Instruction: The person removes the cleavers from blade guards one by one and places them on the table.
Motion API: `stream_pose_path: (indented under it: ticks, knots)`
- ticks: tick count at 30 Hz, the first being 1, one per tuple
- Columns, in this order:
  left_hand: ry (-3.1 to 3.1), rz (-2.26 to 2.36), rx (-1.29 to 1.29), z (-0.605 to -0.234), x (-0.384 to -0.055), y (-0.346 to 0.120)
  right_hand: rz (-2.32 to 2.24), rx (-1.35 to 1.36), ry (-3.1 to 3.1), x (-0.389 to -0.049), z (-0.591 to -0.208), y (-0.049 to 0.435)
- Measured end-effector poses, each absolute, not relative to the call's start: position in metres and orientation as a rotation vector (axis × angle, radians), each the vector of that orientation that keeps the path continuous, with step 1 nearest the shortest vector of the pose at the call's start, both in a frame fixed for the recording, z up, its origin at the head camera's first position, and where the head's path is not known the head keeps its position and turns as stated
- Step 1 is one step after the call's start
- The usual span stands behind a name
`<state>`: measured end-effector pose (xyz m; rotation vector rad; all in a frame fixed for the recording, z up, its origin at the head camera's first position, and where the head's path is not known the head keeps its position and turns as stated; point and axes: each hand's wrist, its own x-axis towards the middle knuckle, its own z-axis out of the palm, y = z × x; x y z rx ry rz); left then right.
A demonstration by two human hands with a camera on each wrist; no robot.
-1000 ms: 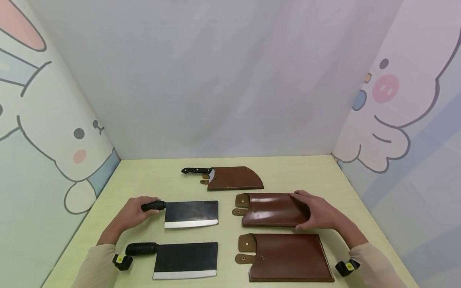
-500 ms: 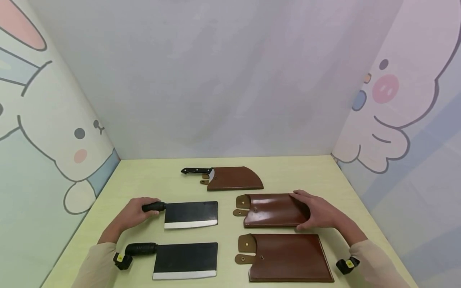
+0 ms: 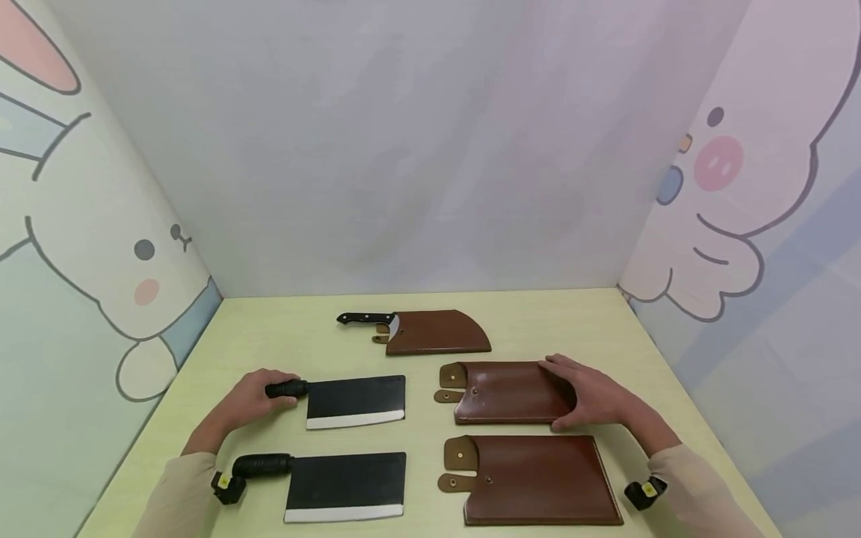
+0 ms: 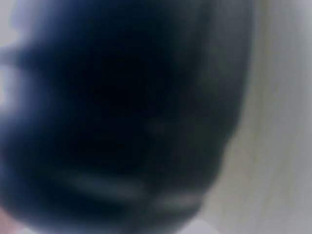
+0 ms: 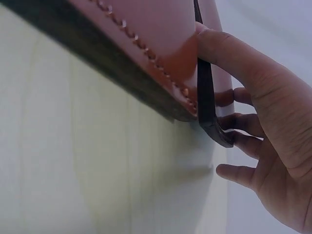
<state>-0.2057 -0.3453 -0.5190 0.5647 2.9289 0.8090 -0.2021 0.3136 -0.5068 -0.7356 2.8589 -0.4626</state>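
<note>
In the head view my left hand (image 3: 252, 401) grips the black handle of the upper cleaver (image 3: 355, 400), whose dark blade has a bright edge strip. That cleaver lies on the table, blade pointing right. The left wrist view is mostly filled by a blurred dark shape (image 4: 122, 107) close to the lens. My right hand (image 3: 595, 396) holds the right end of a brown leather knife sheath (image 3: 511, 392) between thumb and fingers. In the right wrist view, the thumb (image 5: 234, 51) is on one side of this sheath and the fingers are on the other.
Nearer the front edge lie a second cleaver (image 3: 346, 482) at left and a larger brown sheath (image 3: 538, 478) at right. Farther back, a black-handled knife (image 3: 366, 318) sits inside a curved sheath (image 3: 440, 332). Walls (image 3: 424, 149) enclose the pale table (image 3: 282, 321).
The sheath in my right hand has shifted very slightly right, and the bright glare on it has faded. Both hands keep their grips in nearly the same places.
</note>
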Motion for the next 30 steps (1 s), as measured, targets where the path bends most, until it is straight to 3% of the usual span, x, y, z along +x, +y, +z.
stream_pose_path:
  ticks: [13,30]
  knots:
    - [2.93,0.861,0.463,-0.525,-0.203,-0.347,-0.495,-0.736,2.838,-0.204,-0.512,0.315]
    - [3.013,0.87,0.57,-0.513,-0.203,-0.338,-0.462,-0.781,2.872,-0.205,-0.495,0.307]
